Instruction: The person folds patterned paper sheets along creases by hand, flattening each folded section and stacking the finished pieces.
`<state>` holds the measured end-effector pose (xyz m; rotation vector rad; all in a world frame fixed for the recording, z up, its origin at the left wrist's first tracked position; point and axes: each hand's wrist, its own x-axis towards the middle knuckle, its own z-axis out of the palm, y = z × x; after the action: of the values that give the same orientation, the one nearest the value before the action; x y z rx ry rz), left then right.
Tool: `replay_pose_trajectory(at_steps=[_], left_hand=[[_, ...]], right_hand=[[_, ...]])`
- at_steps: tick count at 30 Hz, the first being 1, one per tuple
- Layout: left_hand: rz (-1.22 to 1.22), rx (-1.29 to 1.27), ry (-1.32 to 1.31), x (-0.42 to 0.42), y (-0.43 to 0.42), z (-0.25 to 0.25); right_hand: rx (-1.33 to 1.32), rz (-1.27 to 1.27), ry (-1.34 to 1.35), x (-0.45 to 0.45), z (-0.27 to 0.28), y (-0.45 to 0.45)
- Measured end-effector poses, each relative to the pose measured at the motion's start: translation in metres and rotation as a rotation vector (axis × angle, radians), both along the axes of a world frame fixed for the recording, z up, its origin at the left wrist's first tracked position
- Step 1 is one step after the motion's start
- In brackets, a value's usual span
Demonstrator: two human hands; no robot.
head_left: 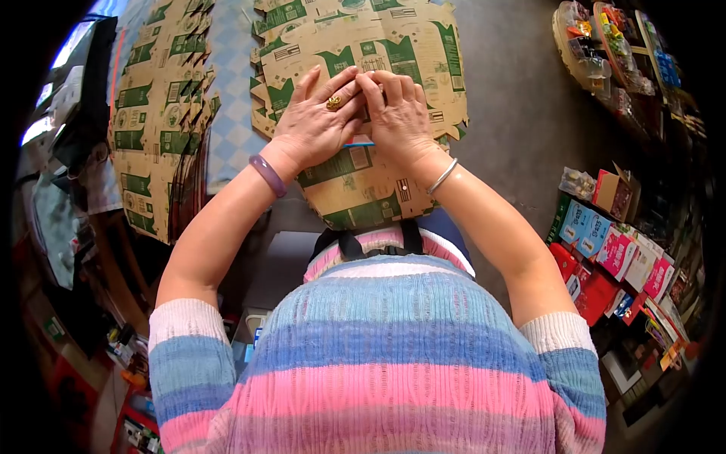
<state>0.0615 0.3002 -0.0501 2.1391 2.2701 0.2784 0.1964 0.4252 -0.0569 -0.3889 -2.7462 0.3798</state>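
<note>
A flat brown cardboard sheet (423,57) with green print and jagged cut edges lies in front of me, its near part reaching my lap. My left hand (321,117), with a gold ring and a purple bangle at the wrist, rests on the sheet with its fingers spread. My right hand (397,110), wearing a silver bangle, is beside it with bent fingers, their tips meeting near my left fingers. What the right fingertips hold, if anything, is hidden. A small blue and red edge (358,141) of something shows between my wrists, on the sheet.
A tall stack of similar cardboard sheets (155,113) stands at left on a blue and white checked cloth (231,98). Grey floor (507,113) lies to the right. Colourful boxes (616,250) and round racks of small packets (597,45) line the right side.
</note>
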Motion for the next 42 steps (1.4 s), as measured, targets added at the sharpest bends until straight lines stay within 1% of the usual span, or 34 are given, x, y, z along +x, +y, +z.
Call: replay_pose_trajectory(at_steps=[3,8,11,14,16,18,19,22,24,26,27,29,30,31,33,34,36,37,38,39,40,41,42], left_hand=[[-0.001,-0.022,0.029,0.0,0.0,0.001],[-0.017,0.105,0.051,-0.002,-0.002,0.0],[-0.081,0.23,-0.111,-0.008,-0.01,0.009],[-0.048,0.193,-0.152,-0.002,-0.037,0.028],[-0.034,0.102,-0.15,0.001,-0.044,0.031],[-0.001,0.036,-0.161,0.002,-0.045,0.027],[0.017,0.058,-0.247,0.002,-0.044,0.025],[0.086,-0.015,-0.265,0.003,-0.038,0.045],[0.089,-0.033,-0.254,0.008,-0.027,0.071],[0.068,-0.042,-0.278,0.019,-0.013,0.091],[0.048,-0.039,-0.304,0.026,-0.004,0.099],[0.01,-0.05,-0.312,0.045,0.01,0.111],[0.034,-0.058,-0.318,0.055,0.019,0.114],[0.059,-0.068,-0.322,0.064,0.027,0.115],[0.069,-0.142,-0.349,0.081,0.041,0.123],[0.019,-0.012,-0.422,0.089,0.045,0.123],[-0.076,0.242,-0.572,0.102,0.048,0.123],[-0.046,0.287,-0.597,0.101,0.047,0.123],[-0.06,0.461,-0.562,0.096,0.05,0.119],[0.046,0.465,-0.628,0.087,0.049,0.116],[0.152,0.47,-0.69,0.076,0.047,0.111],[0.219,0.433,-0.608,0.06,0.046,0.097],[0.287,0.395,-0.525,0.045,0.042,0.078]], right_hand=[[-0.023,-0.019,-0.009,-0.001,-0.001,0.0],[-0.028,-0.02,0.03,0.0,0.002,-0.001],[-0.044,-0.001,0.06,0.002,0.006,0.001],[-0.029,-0.03,0.076,0.003,-0.005,0.002],[-0.026,-0.022,0.104,0.003,-0.005,0.002],[-0.047,-0.011,0.253,0.002,-0.005,0.001],[-0.055,-0.01,0.325,0.002,-0.003,0.002],[-0.507,-0.025,0.366,0.038,0.039,-0.025],[-1.345,-0.126,0.164,0.069,0.043,-0.052],[-1.897,-0.238,0.212,0.082,0.043,-0.062],[-2.054,-0.337,0.381,0.078,0.046,-0.063],[-2.167,-0.396,0.661,0.072,0.054,-0.053],[-2.222,-0.422,0.804,0.071,0.057,-0.048],[-2.192,-0.488,0.873,0.073,0.057,-0.043],[-2.089,-0.5,0.901,0.087,0.046,-0.024],[-2.038,-0.508,0.91,0.095,0.043,-0.011],[-1.982,-0.629,0.954,0.117,0.057,0.016],[-1.911,-0.629,0.954,0.135,0.06,0.032],[-1.948,-0.552,0.939,0.163,0.044,0.058],[-1.921,-0.53,0.871,0.185,0.053,0.073],[-1.868,-0.702,0.926,0.194,0.077,0.075],[-1.848,-0.685,0.876,0.217,0.076,0.087],[-1.898,-0.585,0.794,0.25,0.058,0.107]])
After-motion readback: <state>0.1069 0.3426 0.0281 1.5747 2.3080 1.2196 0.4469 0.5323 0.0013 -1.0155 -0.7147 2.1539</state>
